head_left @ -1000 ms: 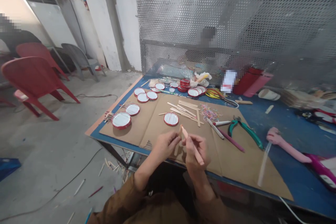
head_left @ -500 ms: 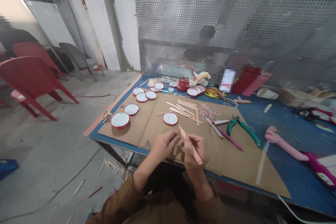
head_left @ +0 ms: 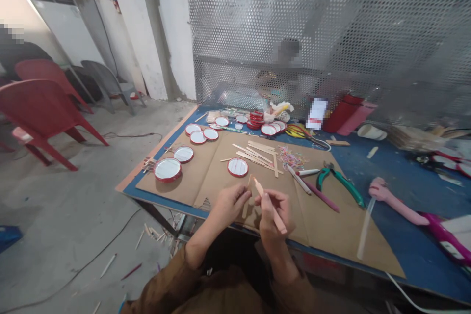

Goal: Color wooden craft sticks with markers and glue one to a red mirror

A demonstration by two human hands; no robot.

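- Perforated metal panel (head_left: 235,24): stands upright at the far side of the scene, behind the table.
- Blue-topped table (head_left: 382,157): extends in front of me and out to the right.
- Cardboard sheet (head_left: 327,235): lies flat on the table, creased, beneath my work area.
- My right hand (head_left: 274,211): raised over the near part of the cardboard sheet; fingers closed around a pink marker.
- My left hand (head_left: 230,203): just to the left of the other; thumb and fingers pinch a thin wooden stick.
- Green-handled pliers (head_left: 348,185): rest on the cardboard sheet to the right, handles spread.
- Large red-rimmed disc (head_left: 167,170): sits at the left of the cardboard sheet, white face up.
- Smaller red-rimmed disc (head_left: 237,167): lies just beyond my hands, white face up.
- Pink marker (head_left: 278,222): held at a slant, tip pointing far and left, just beside the stick's upper end. I cannot tell whether they touch.
- Thin wooden stick (head_left: 250,180): projects above my left fingertips, narrow in view.
- Coloured strands (head_left: 290,158): tangled in a small heap, far right of my hands.
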